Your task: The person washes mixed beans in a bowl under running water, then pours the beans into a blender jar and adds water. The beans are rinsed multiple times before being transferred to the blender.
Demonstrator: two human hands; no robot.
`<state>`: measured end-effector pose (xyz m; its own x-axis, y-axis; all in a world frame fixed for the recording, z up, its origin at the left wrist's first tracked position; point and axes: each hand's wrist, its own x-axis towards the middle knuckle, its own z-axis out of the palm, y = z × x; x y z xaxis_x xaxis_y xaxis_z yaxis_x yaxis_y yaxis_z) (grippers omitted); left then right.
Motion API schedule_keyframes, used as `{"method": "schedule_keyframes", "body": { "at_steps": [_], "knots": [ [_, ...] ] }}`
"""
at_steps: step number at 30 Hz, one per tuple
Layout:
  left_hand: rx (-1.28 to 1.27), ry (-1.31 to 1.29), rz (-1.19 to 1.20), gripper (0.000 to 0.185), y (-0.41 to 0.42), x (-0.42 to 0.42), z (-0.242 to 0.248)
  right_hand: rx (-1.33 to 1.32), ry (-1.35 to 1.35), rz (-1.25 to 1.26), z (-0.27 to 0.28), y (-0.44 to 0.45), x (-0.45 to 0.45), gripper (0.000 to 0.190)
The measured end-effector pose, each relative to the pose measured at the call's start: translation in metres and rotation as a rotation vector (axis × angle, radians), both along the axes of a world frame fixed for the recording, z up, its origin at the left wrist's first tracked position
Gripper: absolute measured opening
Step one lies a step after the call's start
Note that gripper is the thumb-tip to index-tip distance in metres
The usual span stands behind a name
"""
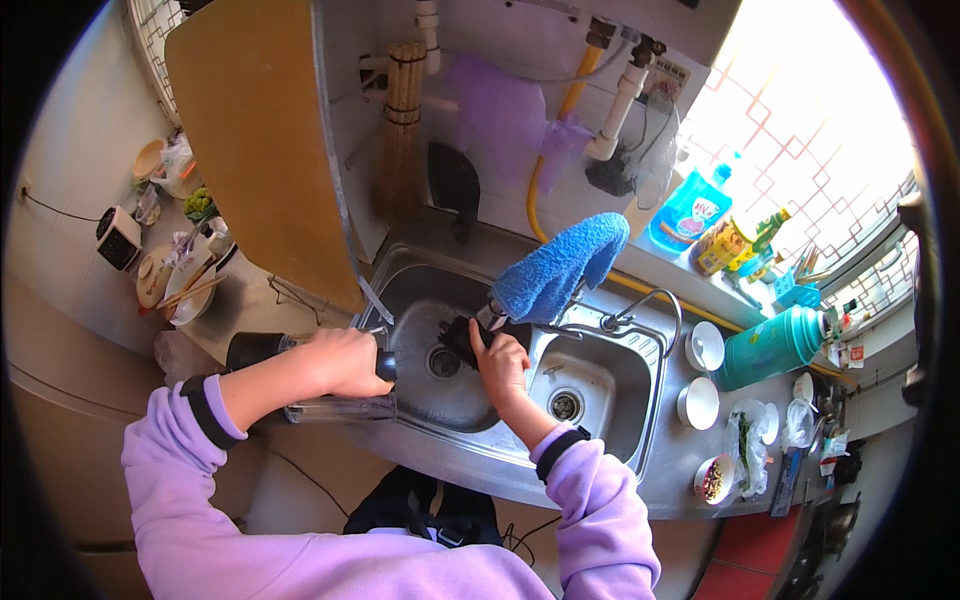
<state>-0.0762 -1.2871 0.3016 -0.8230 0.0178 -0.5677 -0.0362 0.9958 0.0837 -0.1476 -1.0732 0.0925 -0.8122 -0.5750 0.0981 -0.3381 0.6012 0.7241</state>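
Observation:
At the sink's left rim, my left hand (341,364) grips the black handle (386,366) of a clear jug (341,410), which lies tilted on its side. The jug looks like a blender jar, with a black end (251,349) pointing left. My right hand (502,365) holds a small black part (459,337) over the left basin (420,300). My fingers hide much of it, so its exact kind is unclear. Just above that hand is a metal tap end (491,313), with a blue towel (559,266) draped over the fixture.
A brown board (262,150) stands upright at the left. The right basin (600,375) has a thin curved tap (667,294). Farther right are white bowls (698,403), a teal thermos flask (772,349) and a blue detergent bottle (690,210). Dishes (191,296) crowd the left counter.

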Motion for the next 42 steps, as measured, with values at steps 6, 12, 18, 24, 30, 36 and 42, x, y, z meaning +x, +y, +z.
{"method": "schedule_keyframes", "body": {
  "at_steps": [6, 12, 18, 24, 30, 36, 42],
  "knots": [
    [0.007, -0.062, 0.019, 0.061, -0.024, 0.019, 0.007, -0.374, -0.12, 0.013, -0.005, 0.045, 0.005, 0.057],
    [0.056, -0.03, -0.009, 0.063, -0.037, 0.027, 0.006, -1.004, -0.429, -0.432, 0.004, 0.06, 0.035, 0.019],
    [0.042, 0.078, -0.114, 0.059, -0.033, 0.022, -0.002, -1.046, -0.186, -0.003, 0.012, 0.063, 0.071, 0.036],
    [-0.051, -0.022, -0.106, 0.064, -0.022, 0.012, -0.007, -0.901, -0.022, 0.141, 0.005, 0.074, 0.096, 0.041],
    [-0.111, -0.07, -0.082, 0.057, -0.002, 0.015, -0.003, -0.865, 0.035, 0.146, 0.01, 0.09, 0.116, 0.045],
    [-0.074, -0.045, -0.044, 0.051, 0.023, 0.029, -0.001, -0.871, 0.129, 0.21, 0.019, 0.115, 0.132, 0.046],
    [-0.045, -0.006, 0.003, 0.048, 0.064, 0.055, -0.002, -0.912, 0.142, 0.233, 0.02, 0.16, 0.147, 0.045]
  ]
}}
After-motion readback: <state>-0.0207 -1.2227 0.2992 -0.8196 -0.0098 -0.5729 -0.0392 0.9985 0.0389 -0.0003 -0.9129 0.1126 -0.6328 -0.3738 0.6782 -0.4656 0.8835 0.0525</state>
